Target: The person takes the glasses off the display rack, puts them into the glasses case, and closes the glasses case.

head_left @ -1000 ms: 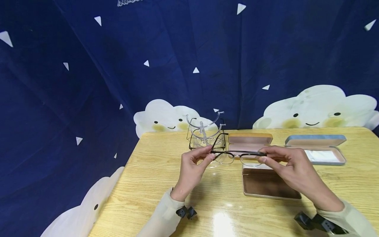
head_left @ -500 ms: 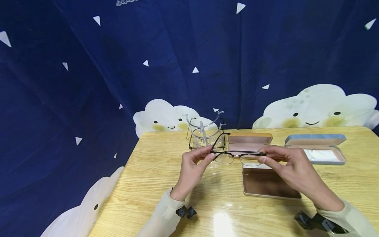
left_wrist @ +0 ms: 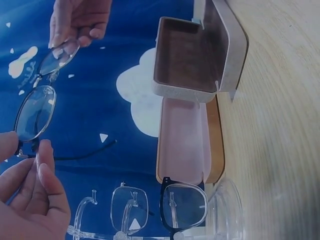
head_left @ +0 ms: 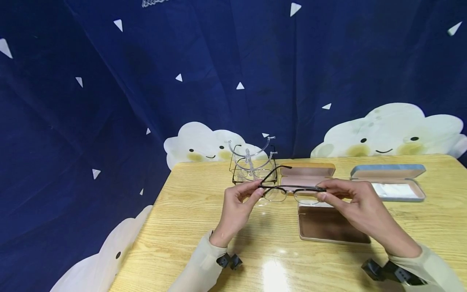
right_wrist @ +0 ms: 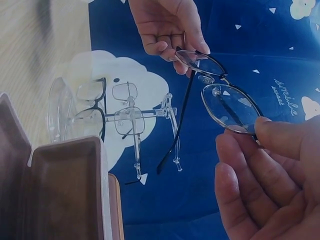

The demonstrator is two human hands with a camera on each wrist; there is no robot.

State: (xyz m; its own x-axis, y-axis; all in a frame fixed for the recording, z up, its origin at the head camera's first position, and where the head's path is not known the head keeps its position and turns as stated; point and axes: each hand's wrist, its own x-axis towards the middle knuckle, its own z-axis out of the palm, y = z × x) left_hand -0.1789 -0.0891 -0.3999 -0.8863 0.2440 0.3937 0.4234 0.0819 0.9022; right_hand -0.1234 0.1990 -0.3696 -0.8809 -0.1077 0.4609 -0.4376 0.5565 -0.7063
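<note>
A pair of black-and-silver eyeglasses (head_left: 300, 187) is held level above the table between both hands. My left hand (head_left: 237, 209) pinches its left end, thumb and fingers at the hinge. My right hand (head_left: 359, 207) pinches the right end by the lens. The left temple (right_wrist: 185, 115) angles away from the front, while a dark bar seen through the near lens in the right wrist view lies along the frame. Below the right hand is an open case with a brown lining (head_left: 332, 227). Behind the left hand rises a clear display stand (head_left: 249, 162).
Two more pairs of glasses, one black-rimmed (left_wrist: 163, 200) and one thin-rimmed (left_wrist: 113, 207), sit on the stand. An open orange case (head_left: 308, 166) lies behind the brown-lined one. An open blue case (head_left: 388, 168) at right holds a white cloth (head_left: 395, 191). A blue curtain hangs behind the table.
The left temple of the eyeglasses has swung inward, its tip moving to the right toward the orange case. Both hands stay almost in place, still holding the frame.
</note>
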